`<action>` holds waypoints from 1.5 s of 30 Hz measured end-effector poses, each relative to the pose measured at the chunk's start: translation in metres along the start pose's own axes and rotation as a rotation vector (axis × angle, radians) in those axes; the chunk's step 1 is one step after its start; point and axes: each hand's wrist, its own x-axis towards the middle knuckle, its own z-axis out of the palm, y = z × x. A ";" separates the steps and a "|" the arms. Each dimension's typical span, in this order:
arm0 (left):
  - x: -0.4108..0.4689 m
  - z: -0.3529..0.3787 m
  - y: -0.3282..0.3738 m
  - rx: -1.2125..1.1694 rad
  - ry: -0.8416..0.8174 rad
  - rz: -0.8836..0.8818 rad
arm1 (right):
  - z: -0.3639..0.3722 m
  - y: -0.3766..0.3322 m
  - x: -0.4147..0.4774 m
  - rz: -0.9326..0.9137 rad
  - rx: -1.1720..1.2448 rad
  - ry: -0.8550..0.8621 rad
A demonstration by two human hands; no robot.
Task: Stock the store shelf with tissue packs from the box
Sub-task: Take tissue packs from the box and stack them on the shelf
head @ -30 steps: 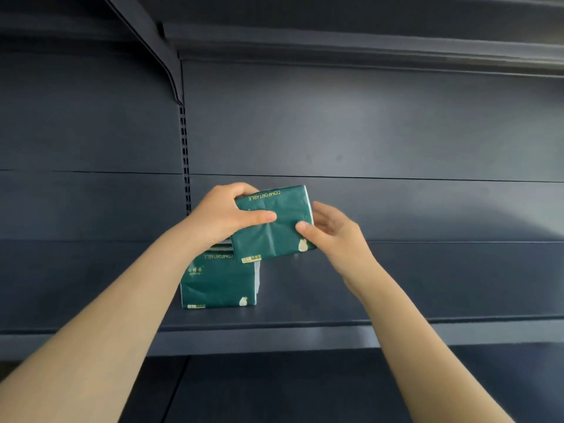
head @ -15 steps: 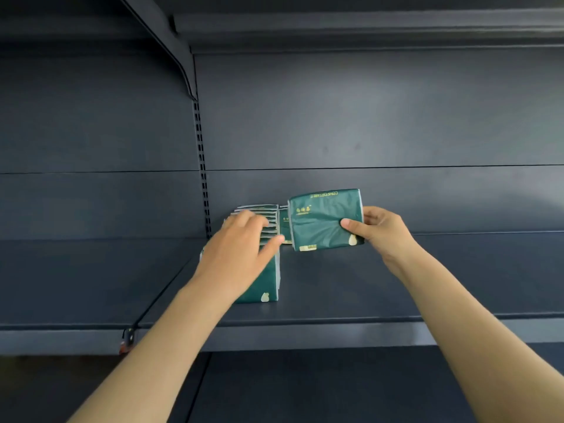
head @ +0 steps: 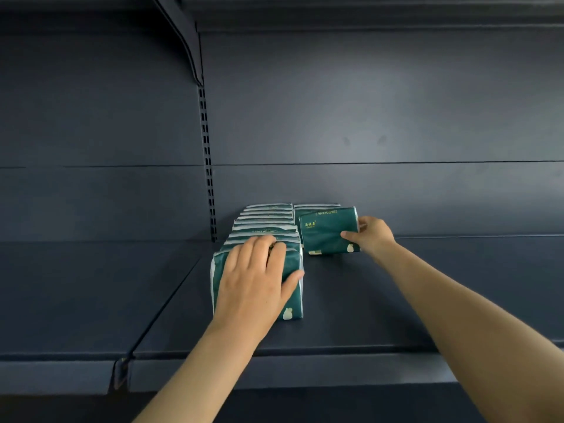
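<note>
A row of several dark green tissue packs (head: 265, 222) stands upright on the dark shelf (head: 351, 303), running from front to back. My left hand (head: 254, 279) lies over the top of the front pack (head: 293, 303), fingers spread and thumb down its right side. To the right, my right hand (head: 374, 235) pinches the right edge of another green tissue pack (head: 326, 232), upright with its lower edge at the shelf. It stands in front of a short second row (head: 316, 206) at the back. The box is out of view.
A slotted upright (head: 207, 166) and a bracket (head: 186, 41) rise left of the packs. The shelf's front lip (head: 274, 374) runs across below my arms, with a seam (head: 122, 372) between shelf boards at the left. Another shelf (head: 366, 13) hangs overhead.
My left hand has let go of the carried pack and come down onto the front pack of the left row. My right hand has carried that pack back and right, down to the shelf.
</note>
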 end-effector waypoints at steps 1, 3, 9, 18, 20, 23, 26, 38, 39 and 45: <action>0.000 0.001 0.000 -0.003 0.008 -0.004 | 0.006 0.000 0.002 -0.007 -0.035 0.006; 0.000 0.004 0.000 -0.008 0.023 -0.008 | 0.018 -0.001 0.005 -0.025 -0.099 -0.010; -0.001 0.006 0.000 -0.012 0.025 -0.016 | 0.038 -0.004 0.012 -0.038 -0.205 -0.010; 0.000 0.005 0.000 -0.024 -0.003 -0.037 | 0.022 -0.010 0.004 0.010 -0.207 -0.133; 0.001 0.002 0.001 -0.022 -0.063 -0.042 | 0.009 -0.014 -0.011 0.064 -0.225 -0.131; 0.002 -0.004 0.001 0.026 -0.188 -0.028 | -0.011 -0.020 -0.037 0.008 -0.319 -0.125; 0.004 -0.019 0.006 0.074 -0.328 -0.031 | -0.036 -0.030 -0.075 -0.133 -0.393 -0.168; 0.022 -0.149 0.060 -0.004 -0.519 -0.163 | -0.171 -0.048 -0.178 -0.370 -0.759 -0.250; 0.021 -0.161 0.068 -0.037 -0.550 -0.180 | -0.181 -0.047 -0.185 -0.374 -0.779 -0.252; 0.012 -0.229 0.123 -0.038 -0.714 -0.118 | -0.238 -0.037 -0.237 -0.384 -0.811 -0.250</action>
